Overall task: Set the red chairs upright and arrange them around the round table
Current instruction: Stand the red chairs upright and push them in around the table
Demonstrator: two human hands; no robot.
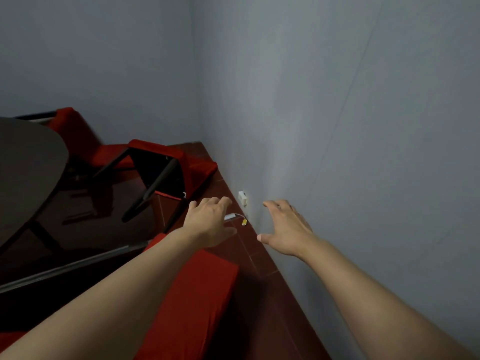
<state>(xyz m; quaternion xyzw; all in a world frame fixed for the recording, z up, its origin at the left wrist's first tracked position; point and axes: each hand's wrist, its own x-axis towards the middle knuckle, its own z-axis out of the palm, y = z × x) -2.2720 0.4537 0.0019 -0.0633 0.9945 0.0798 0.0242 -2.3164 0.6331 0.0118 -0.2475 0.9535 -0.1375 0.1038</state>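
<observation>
Nearest the camera, a red fabric-covered chair lies low under the left forearm, its padded part beside a grey metal bar; I cannot tell from this angle whether it stands or lies on its side. Both bare arms stretch forward over it. The left hand hangs palm down with its fingers loosely curled, holding nothing and touching nothing that shows. The right hand is spread, thumb out and fingers relaxed, close to the pale grey wall; whether it brushes the wall is unclear, and it grips nothing.

Just past the hands, a small white socket box sits low on the wall, with a white cable and yellow plug lying on the dark red tiled floor below it.

Farther on, a toppled red upholstered chair with dark legs lies in the corner, legs pointing toward the camera. The dark round table stands at the left, with another red chair behind it.

The step in hand looks like a reach toward the toppled chair. The next move probably calls for stepping closer, gripping its frame with both hands, and tipping it onto its legs clear of the cable.
</observation>
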